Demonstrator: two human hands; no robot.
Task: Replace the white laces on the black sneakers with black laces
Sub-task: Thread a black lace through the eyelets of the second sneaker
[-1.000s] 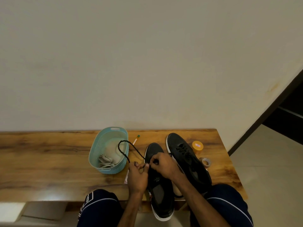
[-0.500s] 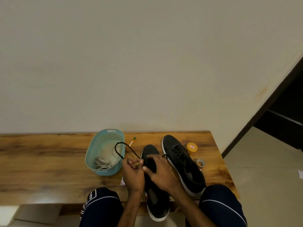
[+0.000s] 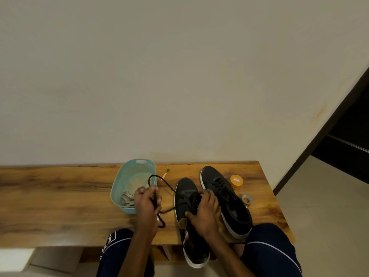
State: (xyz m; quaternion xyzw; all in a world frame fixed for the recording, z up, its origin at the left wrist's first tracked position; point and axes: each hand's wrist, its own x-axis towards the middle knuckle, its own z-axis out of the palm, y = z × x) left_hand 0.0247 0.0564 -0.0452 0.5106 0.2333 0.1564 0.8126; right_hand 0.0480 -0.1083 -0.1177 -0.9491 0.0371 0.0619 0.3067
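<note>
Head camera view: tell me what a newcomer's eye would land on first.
Two hands work at the near edge of the table. The left hand grips a black lace that loops up over the teal basket, and the right hand holds the near sneaker at its eyelets. Beside it lies the far sneaker, laced in black, and white laces sit in the basket.
</note>
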